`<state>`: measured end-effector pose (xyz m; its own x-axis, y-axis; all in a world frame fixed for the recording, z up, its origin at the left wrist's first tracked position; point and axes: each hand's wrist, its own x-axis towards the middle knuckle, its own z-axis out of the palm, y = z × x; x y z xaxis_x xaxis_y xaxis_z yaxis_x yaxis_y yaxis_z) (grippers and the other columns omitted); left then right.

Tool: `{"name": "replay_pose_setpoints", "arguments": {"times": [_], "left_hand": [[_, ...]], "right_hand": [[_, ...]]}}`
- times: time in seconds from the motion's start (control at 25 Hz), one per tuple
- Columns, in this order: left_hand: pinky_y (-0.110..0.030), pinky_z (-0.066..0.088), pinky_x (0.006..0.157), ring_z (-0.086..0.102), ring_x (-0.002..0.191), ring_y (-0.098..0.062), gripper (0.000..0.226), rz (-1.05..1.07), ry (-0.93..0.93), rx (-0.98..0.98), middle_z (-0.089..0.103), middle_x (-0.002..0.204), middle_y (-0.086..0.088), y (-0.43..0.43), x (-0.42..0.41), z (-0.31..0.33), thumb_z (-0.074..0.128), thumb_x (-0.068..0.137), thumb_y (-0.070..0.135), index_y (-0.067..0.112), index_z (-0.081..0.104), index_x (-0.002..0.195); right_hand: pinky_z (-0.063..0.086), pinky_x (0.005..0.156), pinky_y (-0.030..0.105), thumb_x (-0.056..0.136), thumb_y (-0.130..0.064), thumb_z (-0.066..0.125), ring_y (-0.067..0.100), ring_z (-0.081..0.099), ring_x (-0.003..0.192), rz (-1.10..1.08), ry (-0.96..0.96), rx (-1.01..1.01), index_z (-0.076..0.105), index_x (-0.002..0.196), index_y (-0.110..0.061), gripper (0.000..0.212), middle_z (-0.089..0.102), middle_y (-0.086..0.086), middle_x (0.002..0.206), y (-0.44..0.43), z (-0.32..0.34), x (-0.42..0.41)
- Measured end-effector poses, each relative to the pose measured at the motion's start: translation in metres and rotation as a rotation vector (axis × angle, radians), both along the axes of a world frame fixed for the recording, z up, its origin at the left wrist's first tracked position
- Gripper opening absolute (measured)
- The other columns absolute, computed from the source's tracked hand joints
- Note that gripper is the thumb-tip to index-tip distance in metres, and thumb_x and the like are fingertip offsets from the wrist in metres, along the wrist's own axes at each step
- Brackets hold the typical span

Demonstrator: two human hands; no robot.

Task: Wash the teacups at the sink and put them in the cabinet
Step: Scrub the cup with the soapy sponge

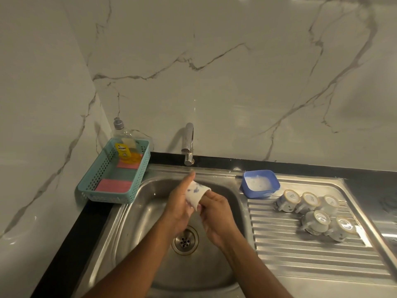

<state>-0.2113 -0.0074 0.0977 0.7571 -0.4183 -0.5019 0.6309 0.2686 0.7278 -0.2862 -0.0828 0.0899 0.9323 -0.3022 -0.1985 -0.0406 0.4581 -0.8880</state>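
Two hands are working over the sink [137,214], forearms reaching in from the near edge and crossing above the drain [184,240]. The left hand [177,208] is wrapping the white, blue-patterned teacup [196,195] from the left, one digit sticking out straight toward the tap [189,145]. The right hand [217,220] is gripping the same teacup from the right, fingers curling at its rim; I cannot tell whether they are going inside. The teacup is lying tilted on its side in mid-air above the middle of the sink, touching nothing but the hands.

Right of the sink, five upturned teacups [315,221] are sitting bottoms-up on the ribbed draining board [300,252], crowded together and touching. At the sink's far right corner a blue tub [261,191] is holding something white. Left of the sink, a teal basket [94,186] is resting on the dark counter, carrying pink sponges [113,186] and a soap bottle [124,145] with yellow liquid. Behind the sink the tap is standing against the marble wall [236,82].
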Motion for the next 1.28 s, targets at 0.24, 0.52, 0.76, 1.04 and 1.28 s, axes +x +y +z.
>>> {"name": "replay_pose_setpoints", "arguments": {"times": [0.24, 0.52, 0.76, 1.04, 1.28], "left_hand": [[-0.044, 0.059, 0.078, 0.072, 0.074, -0.028, 0.031, 0.11, 0.063, 0.22, 0.074, 0.077, -0.013, -0.013, 0.006, 0.001, 0.085, 0.07, 0.025, 0.003, 0.072, 0.086], [-0.037, 0.053, 0.078, 0.069, 0.081, -0.023, 0.028, -0.129, -0.035, 0.002, 0.072, 0.092, -0.013, 0.01, 0.006, -0.001, 0.074, 0.082, 0.031, 0.007, 0.073, 0.097], [-0.034, 0.056, 0.059, 0.068, 0.062, -0.029, 0.036, 0.007, 0.133, 0.23, 0.069, 0.074, -0.017, -0.006, 0.007, -0.017, 0.081, 0.064, 0.02, 0.001, 0.066, 0.091], [-0.039, 0.055, 0.081, 0.072, 0.087, -0.031, 0.032, -0.085, 0.007, -0.084, 0.074, 0.1, -0.025, 0.003, 0.002, 0.0, 0.07, 0.087, 0.027, -0.001, 0.076, 0.101], [-0.029, 0.049, 0.051, 0.062, 0.05, -0.024, 0.019, 0.015, 0.194, 0.143, 0.066, 0.064, -0.013, -0.002, 0.002, -0.036, 0.072, 0.078, 0.022, 0.003, 0.066, 0.077]], "right_hand": [[0.053, 0.083, 0.02, 0.09, 0.005, 0.06, 0.01, 0.069, 0.101, -0.151, -0.165, -0.967, 0.073, 0.11, -0.003, 0.026, 0.075, 0.007, 0.107, 0.005, -0.032, 0.004], [0.058, 0.063, 0.021, 0.095, 0.005, 0.054, 0.019, 0.072, 0.08, -0.038, 0.033, 0.393, 0.07, 0.111, 0.007, 0.022, 0.075, 0.018, 0.1, -0.001, -0.004, 0.001], [0.053, 0.089, 0.025, 0.096, -0.013, 0.054, 0.011, 0.067, 0.105, 0.013, -0.21, -1.301, 0.073, 0.112, -0.005, 0.027, 0.072, 0.007, 0.114, -0.009, -0.059, -0.005], [0.052, 0.097, 0.039, 0.098, -0.002, 0.056, 0.027, 0.073, 0.101, -0.105, 0.039, 0.3, 0.07, 0.112, 0.003, 0.02, 0.075, 0.019, 0.106, -0.003, -0.002, 0.004], [0.054, 0.089, 0.021, 0.092, -0.014, 0.058, 0.013, 0.068, 0.103, 0.335, -0.118, -1.479, 0.074, 0.113, -0.009, 0.026, 0.073, 0.003, 0.113, -0.027, -0.038, -0.004]]}}
